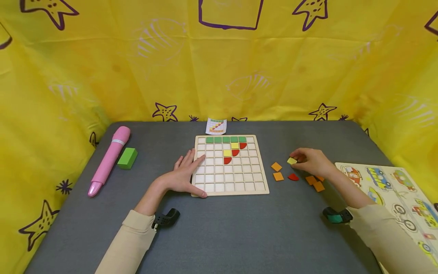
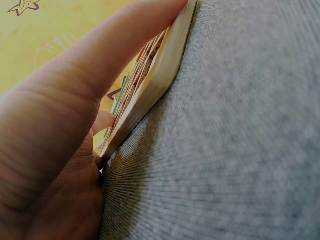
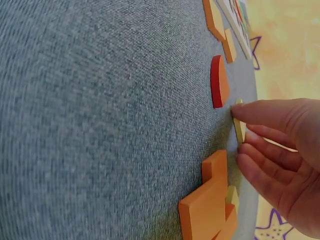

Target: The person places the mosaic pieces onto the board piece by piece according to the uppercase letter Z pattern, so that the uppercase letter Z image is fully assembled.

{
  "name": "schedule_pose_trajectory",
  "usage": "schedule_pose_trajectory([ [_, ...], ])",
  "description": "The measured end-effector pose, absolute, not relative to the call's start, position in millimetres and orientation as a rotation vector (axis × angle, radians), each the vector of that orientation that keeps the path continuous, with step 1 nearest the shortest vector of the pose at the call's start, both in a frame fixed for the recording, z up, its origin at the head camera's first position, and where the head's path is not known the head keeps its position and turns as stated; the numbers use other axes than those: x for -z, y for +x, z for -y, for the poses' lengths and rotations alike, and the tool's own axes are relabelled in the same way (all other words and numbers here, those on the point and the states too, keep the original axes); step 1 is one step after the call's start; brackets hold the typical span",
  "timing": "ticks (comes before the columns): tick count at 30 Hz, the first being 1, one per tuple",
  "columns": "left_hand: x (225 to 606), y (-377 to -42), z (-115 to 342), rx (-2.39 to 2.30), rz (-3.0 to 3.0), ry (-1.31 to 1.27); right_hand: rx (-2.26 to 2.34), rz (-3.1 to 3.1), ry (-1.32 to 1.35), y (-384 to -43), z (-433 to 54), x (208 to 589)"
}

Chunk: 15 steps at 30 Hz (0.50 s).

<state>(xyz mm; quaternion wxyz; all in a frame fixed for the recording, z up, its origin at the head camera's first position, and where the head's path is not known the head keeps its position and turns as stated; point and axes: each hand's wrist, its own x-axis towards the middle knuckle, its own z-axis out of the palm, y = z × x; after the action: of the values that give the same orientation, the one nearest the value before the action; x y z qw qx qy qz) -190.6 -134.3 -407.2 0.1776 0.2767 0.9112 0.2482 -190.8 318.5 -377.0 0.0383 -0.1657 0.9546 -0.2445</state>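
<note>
A wooden grid board (image 1: 219, 178) lies in the middle of the table. Green squares (image 1: 227, 139) run along its top row, with two yellow squares (image 1: 227, 153) and red quarter-circles (image 1: 235, 152) stepping down below them. My left hand (image 1: 181, 176) rests spread on the board's left edge, its thumb at the near corner. To the right of the board, my right hand (image 1: 313, 160) pinches a yellow square tile (image 1: 292, 161) between thumb and fingers, at the table surface. Close by lie a red quarter-circle tile (image 3: 220, 82) and several orange square tiles (image 3: 205, 210).
Behind the board stands a small pattern card (image 1: 216, 126). On the left are a pink toy microphone (image 1: 111, 160) and a green block (image 1: 127, 158). A wooden picture puzzle (image 1: 386, 198) lies under the right forearm's side. Yellow cloth (image 1: 219, 68) hangs around the table.
</note>
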Motion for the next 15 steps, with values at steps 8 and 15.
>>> schedule_pose_trajectory([
  [8, 408, -191, 134, -0.711, -2.573, 0.781, 0.807, -2.929, -0.488, -195, -306, 377],
  [15, 408, -192, 134, -0.707, -2.572, 0.777, 0.959, -2.849, -0.470, -202, -282, 378],
])
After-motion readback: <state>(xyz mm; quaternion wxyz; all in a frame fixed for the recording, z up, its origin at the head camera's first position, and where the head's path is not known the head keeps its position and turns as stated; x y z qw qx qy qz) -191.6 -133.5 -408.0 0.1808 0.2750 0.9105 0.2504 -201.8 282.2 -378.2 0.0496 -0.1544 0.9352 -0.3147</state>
